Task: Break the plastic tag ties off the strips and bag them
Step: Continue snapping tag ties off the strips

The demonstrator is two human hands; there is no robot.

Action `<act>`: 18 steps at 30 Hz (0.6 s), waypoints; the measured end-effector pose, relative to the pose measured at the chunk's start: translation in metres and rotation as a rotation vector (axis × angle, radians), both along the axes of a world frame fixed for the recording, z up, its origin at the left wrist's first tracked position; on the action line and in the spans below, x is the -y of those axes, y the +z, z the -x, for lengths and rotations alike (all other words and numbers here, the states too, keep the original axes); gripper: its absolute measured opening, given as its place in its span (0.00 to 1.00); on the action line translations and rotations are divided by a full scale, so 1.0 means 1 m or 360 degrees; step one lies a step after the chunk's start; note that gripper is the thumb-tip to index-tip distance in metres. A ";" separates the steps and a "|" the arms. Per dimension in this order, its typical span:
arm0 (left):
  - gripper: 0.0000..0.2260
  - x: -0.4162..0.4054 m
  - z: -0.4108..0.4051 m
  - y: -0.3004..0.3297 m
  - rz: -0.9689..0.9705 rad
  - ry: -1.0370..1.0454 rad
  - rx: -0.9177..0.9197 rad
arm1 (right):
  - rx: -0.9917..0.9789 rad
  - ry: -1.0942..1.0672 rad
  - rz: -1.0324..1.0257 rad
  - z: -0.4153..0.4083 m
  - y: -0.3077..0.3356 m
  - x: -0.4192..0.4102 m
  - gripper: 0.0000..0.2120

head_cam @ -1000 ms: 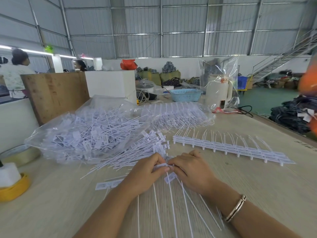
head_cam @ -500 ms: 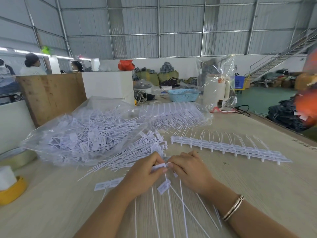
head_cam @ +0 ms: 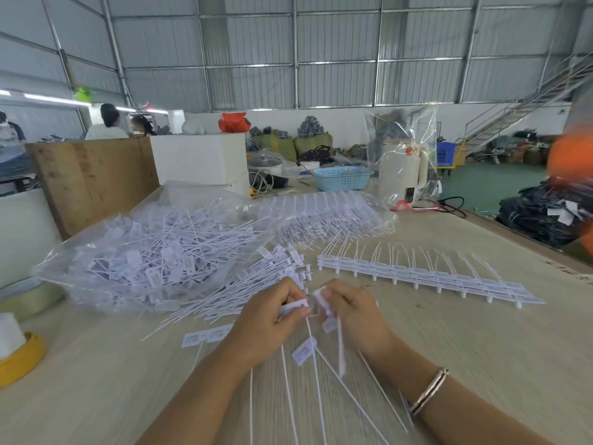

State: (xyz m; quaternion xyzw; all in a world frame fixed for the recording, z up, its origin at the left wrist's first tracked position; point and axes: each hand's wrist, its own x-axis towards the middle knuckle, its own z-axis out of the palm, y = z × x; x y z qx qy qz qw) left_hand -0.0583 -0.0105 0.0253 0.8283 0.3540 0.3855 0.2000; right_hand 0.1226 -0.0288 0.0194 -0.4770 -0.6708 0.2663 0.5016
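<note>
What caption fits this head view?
Both hands, left hand and right hand, pinch tag ties apart beside a filled bag.

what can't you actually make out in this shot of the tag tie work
Head view, the only one:
- Print on the loose tag: too small and blurred.
- What the left hand and right hand pinch: fingers hide the join.
- Tie tails: cut off by the bottom edge.
- Count inside the clear bag: tangled, glare.

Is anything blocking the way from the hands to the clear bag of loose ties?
Only the loose pile of separated ties lies between the hands and the clear bag at left; it is low and flat.
</note>
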 end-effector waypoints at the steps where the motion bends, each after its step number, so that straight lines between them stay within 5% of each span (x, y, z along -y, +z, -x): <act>1: 0.07 0.000 0.001 0.000 0.0014 -0.0003 0.0020 | -0.0081 -0.0095 0.0023 -0.006 0.000 -0.001 0.14; 6: 0.02 -0.001 0.006 -0.002 -0.0018 0.0021 0.0021 | 0.0645 -0.0162 -0.0274 -0.021 0.000 -0.003 0.03; 11: 0.02 -0.005 0.009 -0.005 -0.0097 0.0107 0.0083 | 0.1170 0.0102 -0.0441 0.000 -0.004 -0.001 0.12; 18: 0.03 -0.005 0.008 -0.009 -0.0027 0.0093 -0.0088 | 0.1428 0.0039 -0.0339 -0.013 -0.005 -0.006 0.13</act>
